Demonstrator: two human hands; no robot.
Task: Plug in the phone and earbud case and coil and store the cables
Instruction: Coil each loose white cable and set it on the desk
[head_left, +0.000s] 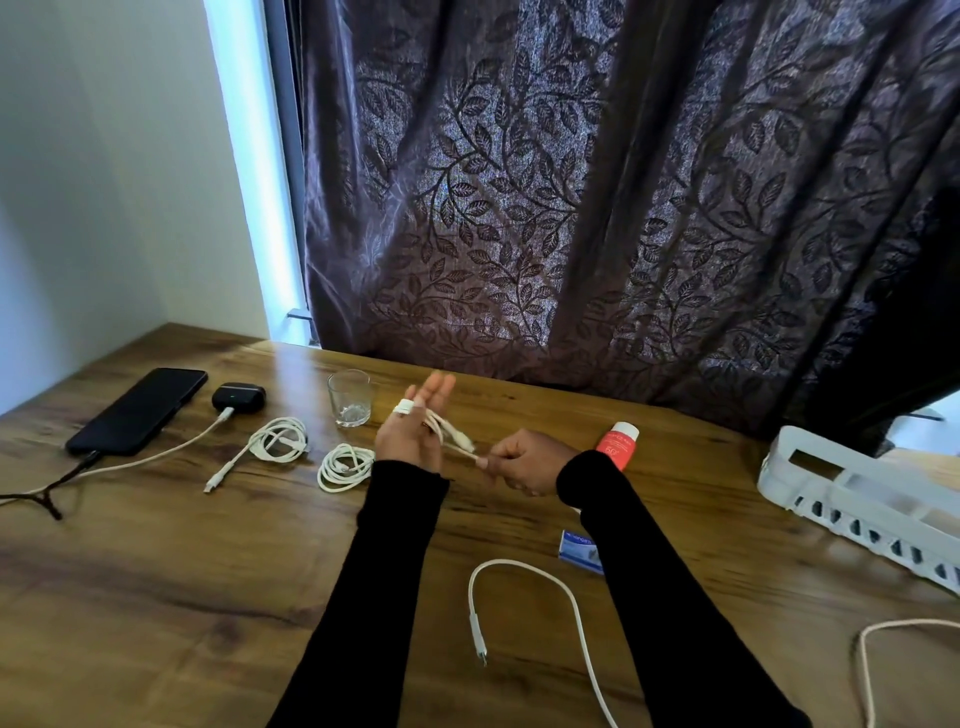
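A black phone (140, 410) lies at the far left with a dark cable (62, 478) in its near end. Beside it sits a black earbud case (239, 397) with a white cable (171, 451) plugged in. Two coiled white cables (278, 440) (345, 466) lie in the middle. My left hand (415, 431) is held up with fingers spread and a white cable (453, 435) wound around them. My right hand (524, 460) pinches that cable's free end. Another white cable (545, 592) lies loose near the front.
A clear glass (350, 397) stands behind the coils. A red tube (618, 444) and a small blue box (579, 552) lie right of my hands. A white slotted basket (857, 493) sits at the right edge. A pale cable (872, 660) curves at the front right.
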